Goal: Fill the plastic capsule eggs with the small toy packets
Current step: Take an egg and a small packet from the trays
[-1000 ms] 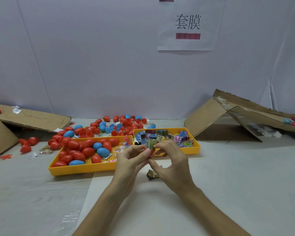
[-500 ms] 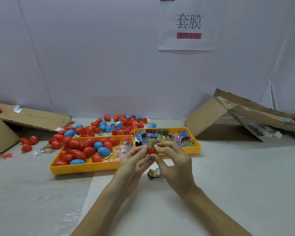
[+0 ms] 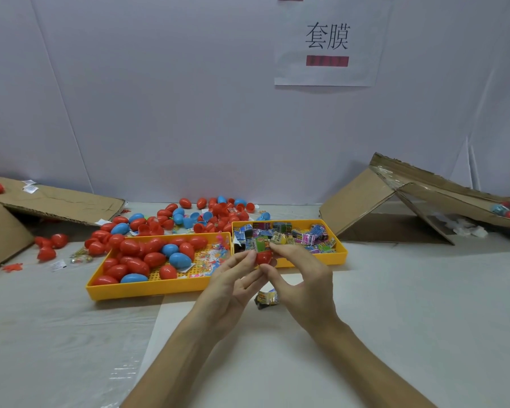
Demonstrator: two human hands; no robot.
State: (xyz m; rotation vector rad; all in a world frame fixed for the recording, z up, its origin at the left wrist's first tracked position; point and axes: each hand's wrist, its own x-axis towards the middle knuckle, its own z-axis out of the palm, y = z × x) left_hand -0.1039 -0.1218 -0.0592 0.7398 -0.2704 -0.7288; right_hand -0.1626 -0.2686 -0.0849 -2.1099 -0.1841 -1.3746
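Nearest on the white bench (image 3: 401, 325) a crumpled small foil packet (image 3: 267, 298) lies between the two hands. Just above it the left hand (image 3: 227, 285) and right hand (image 3: 305, 279) each have a pinching grip on one red plastic capsule egg half (image 3: 263, 257) (a green toy packet (image 3: 261, 243) pokes from its top). Behind stand a yellow plastic tray of toy packets (image 3: 341, 254) and, leftward, a yellow plastic tray of red and blue eggs (image 3: 147, 290), with loose eggs (image 3: 215, 212) scattered beyond.

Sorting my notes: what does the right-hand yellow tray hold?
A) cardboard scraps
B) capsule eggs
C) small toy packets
C: the right-hand yellow tray is heaped with small toy packets; the capsule eggs lie in the left yellow tray.
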